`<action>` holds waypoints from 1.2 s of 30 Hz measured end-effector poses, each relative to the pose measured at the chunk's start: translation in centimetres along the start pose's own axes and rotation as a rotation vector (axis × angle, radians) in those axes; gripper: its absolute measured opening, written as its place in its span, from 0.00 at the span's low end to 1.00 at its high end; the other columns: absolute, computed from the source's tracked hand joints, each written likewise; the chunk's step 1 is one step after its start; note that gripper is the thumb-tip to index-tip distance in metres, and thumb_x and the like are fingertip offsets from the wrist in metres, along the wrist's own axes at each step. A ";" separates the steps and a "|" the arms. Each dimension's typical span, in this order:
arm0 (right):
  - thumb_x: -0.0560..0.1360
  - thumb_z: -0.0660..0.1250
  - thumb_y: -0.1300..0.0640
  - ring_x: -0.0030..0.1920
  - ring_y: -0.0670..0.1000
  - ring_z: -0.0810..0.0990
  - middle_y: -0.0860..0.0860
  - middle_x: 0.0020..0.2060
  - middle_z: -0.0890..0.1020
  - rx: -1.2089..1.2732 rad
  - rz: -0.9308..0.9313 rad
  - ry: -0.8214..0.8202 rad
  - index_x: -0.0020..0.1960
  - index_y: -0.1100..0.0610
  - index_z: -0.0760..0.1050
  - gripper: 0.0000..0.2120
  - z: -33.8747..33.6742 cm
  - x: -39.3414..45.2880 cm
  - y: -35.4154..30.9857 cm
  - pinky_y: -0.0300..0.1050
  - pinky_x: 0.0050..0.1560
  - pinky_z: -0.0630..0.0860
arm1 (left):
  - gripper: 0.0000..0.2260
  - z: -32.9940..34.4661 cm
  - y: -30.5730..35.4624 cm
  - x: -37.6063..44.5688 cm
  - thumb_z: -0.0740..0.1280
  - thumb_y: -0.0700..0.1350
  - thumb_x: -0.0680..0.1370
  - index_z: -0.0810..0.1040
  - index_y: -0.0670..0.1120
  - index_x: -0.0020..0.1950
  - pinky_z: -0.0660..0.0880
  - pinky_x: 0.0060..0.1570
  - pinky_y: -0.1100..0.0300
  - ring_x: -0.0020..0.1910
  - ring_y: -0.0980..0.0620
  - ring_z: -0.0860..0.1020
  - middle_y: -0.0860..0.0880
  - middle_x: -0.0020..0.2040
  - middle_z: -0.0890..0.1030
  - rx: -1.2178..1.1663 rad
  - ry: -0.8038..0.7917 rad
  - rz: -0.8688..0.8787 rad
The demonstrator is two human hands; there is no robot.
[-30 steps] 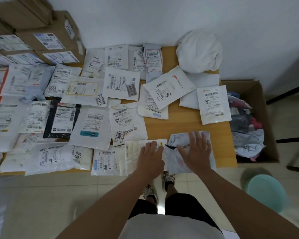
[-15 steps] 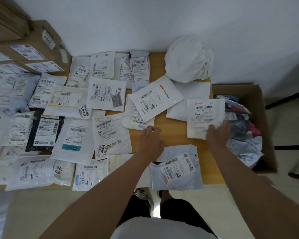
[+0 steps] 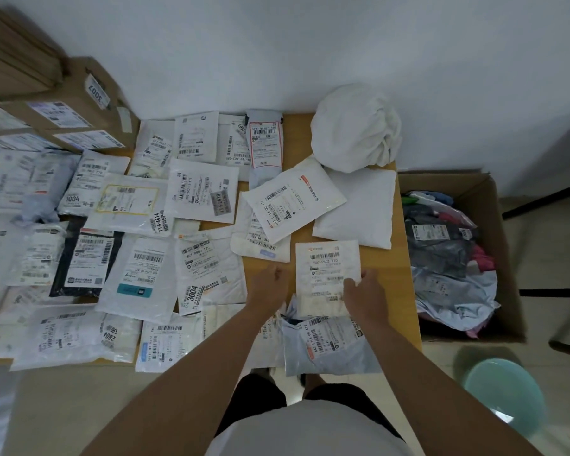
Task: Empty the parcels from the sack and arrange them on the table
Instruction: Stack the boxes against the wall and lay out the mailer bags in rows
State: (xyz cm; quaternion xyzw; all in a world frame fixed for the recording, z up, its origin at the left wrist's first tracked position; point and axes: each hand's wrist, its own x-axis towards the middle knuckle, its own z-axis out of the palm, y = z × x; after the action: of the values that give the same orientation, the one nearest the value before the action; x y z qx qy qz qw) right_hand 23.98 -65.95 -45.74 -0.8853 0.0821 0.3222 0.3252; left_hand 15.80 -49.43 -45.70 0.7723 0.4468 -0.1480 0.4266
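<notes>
Table [image 3: 405, 251], light wood, set against a white wall; most of its top is covered with flat mail parcels lying label-up in rough overlapping rows, bare wood showing only in a strip at centre-right. Cardboard boxes [image 3: 79, 106] with shipping labels stacked at far left corner. Open cardboard carton [image 3: 494, 205] on the floor just beside the table's right edge, holding more bagged parcels in grey, dark and pink. Crumpled white sack [image 3: 354, 126] at the back right of the table, against the wall. Plain white padded parcel [image 3: 359, 209] just in front of the sack, no label showing. Tilted white parcel [image 3: 295, 199] with red-edged label to its left, overlapping a smaller one beneath. Teal round stool or tub [image 3: 504, 396] on the floor at lower right; cannot tell which.

White parcel with "507-P802 T70" label [image 3: 326, 268] lies upright in the bare strip near the front, its lower edge overlapping a grey poly parcel [image 3: 326, 343] that hangs slightly over the table's front edge.

Right hand [image 3: 364, 291] on the lower right part of the white labelled parcel, fingers curled onto it, thumb side over the label; looks like a grip at its edge. Left hand [image 3: 270, 284] just left of that parcel, over bare wood, fingers loosely curled, holding nothing; whether it touches the parcel's edge, cannot tell.
</notes>
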 end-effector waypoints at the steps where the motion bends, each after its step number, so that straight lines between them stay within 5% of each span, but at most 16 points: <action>1: 0.78 0.61 0.54 0.40 0.53 0.77 0.50 0.41 0.77 -0.111 -0.007 0.002 0.57 0.55 0.65 0.10 -0.3 0.2 0.4 0.47 0.40 0.73 | 0.12 -0.1 0.0 0.2 0.57 0.45 0.82 0.73 0.43 0.42 0.67 0.33 0.61 0.37 0.52 0.73 0.47 0.38 0.76 0.050 0.008 0.014; 4: 0.75 0.64 0.46 0.52 0.58 0.74 0.53 0.49 0.74 -0.504 -0.125 0.158 0.58 0.57 0.65 0.19 -1.0 0.7 1.0 0.52 0.53 0.70 | 0.06 -0.7 0.6 0.8 0.60 0.46 0.79 0.75 0.47 0.50 0.71 0.40 0.58 0.46 0.49 0.77 0.49 0.47 0.78 0.090 0.126 0.033; 7: 0.73 0.66 0.45 0.60 0.61 0.69 0.58 0.58 0.71 -0.588 -0.258 0.282 0.63 0.59 0.67 0.25 -1.3 2.3 -0.8 0.56 0.58 0.67 | 0.22 -1.7 1.3 2.2 0.65 0.46 0.74 0.68 0.48 0.68 0.70 0.58 0.51 0.62 0.46 0.68 0.46 0.64 0.69 0.197 0.257 0.152; 11: 0.74 0.67 0.42 0.77 0.62 0.48 0.57 0.78 0.49 -0.610 -0.352 0.109 0.77 0.52 0.51 0.40 -1.9 6.7 -4.5 0.62 0.73 0.54 | 0.37 -3.2 3.2 5.2 0.66 0.57 0.74 0.54 0.52 0.79 0.54 0.73 0.43 0.76 0.39 0.53 0.42 0.78 0.54 0.506 0.273 0.459; 15: 0.71 0.66 0.33 0.77 0.62 0.35 0.51 0.78 0.34 -0.831 -0.388 -0.071 0.78 0.46 0.34 0.51 -0.9 10.7 -7.7 0.65 0.74 0.45 | 0.48 -3.4 5.8 9.4 0.66 0.69 0.71 0.41 0.55 0.80 0.42 0.73 0.38 0.77 0.35 0.41 0.44 0.80 0.41 0.679 0.156 0.492; 19: 0.70 0.72 0.41 0.78 0.63 0.48 0.54 0.79 0.45 -0.831 -0.391 -0.072 0.79 0.53 0.39 0.53 -0.3 11.7 -8.1 0.65 0.71 0.62 | 0.48 -3.1 6.4 11.6 0.69 0.64 0.71 0.42 0.54 0.79 0.51 0.74 0.39 0.76 0.34 0.50 0.43 0.79 0.48 0.769 0.096 0.406; 22: 0.75 0.68 0.52 0.66 0.61 0.71 0.58 0.69 0.68 -0.843 -0.549 0.058 0.74 0.59 0.54 0.35 -1.1 11.6 -8.2 0.56 0.54 0.77 | 0.44 -3.4 6.6 11.6 0.68 0.62 0.72 0.47 0.52 0.79 0.60 0.68 0.42 0.71 0.38 0.61 0.43 0.74 0.58 0.797 0.161 0.423; 24: 0.77 0.63 0.56 0.53 0.59 0.79 0.58 0.57 0.78 -0.842 -0.652 0.108 0.69 0.59 0.61 0.23 -2.0 11.2 -8.5 0.50 0.43 0.75 | 0.37 -3.7 7.1 11.2 0.66 0.57 0.75 0.53 0.49 0.78 0.63 0.65 0.44 0.66 0.40 0.67 0.43 0.70 0.65 0.779 0.219 0.444; 28: 0.75 0.65 0.62 0.45 0.58 0.81 0.57 0.48 0.83 -0.448 -0.675 0.115 0.66 0.58 0.70 0.20 -4.7 8.7 -9.4 0.49 0.37 0.77 | 0.20 -4.8 7.0 9.6 0.60 0.47 0.79 0.67 0.48 0.71 0.68 0.58 0.48 0.60 0.42 0.73 0.44 0.63 0.74 0.735 0.330 0.514; 32: 0.68 0.62 0.59 0.47 0.52 0.77 0.50 0.46 0.78 0.297 -0.533 0.213 0.58 0.55 0.71 0.18 -8.7 5.8 -9.6 0.44 0.41 0.74 | 0.20 -6.7 6.0 8.3 0.66 0.45 0.76 0.72 0.45 0.68 0.73 0.51 0.47 0.54 0.42 0.76 0.43 0.56 0.77 0.610 0.450 0.557; 36: 0.73 0.60 0.61 0.54 0.54 0.79 0.53 0.58 0.78 0.790 -0.042 0.093 0.67 0.50 0.67 0.23 -8.5 7.7 -8.0 0.51 0.46 0.78 | 0.18 -8.1 4.9 6.9 0.60 0.47 0.76 0.76 0.44 0.64 0.75 0.47 0.49 0.48 0.43 0.77 0.43 0.50 0.77 0.534 0.621 0.650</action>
State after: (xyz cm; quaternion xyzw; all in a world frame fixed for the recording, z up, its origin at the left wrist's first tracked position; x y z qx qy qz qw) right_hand 37.24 -64.62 -41.42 -0.7072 0.1961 0.2187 0.6431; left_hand 22.42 -40.31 -42.51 0.9606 0.2360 0.1194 0.0858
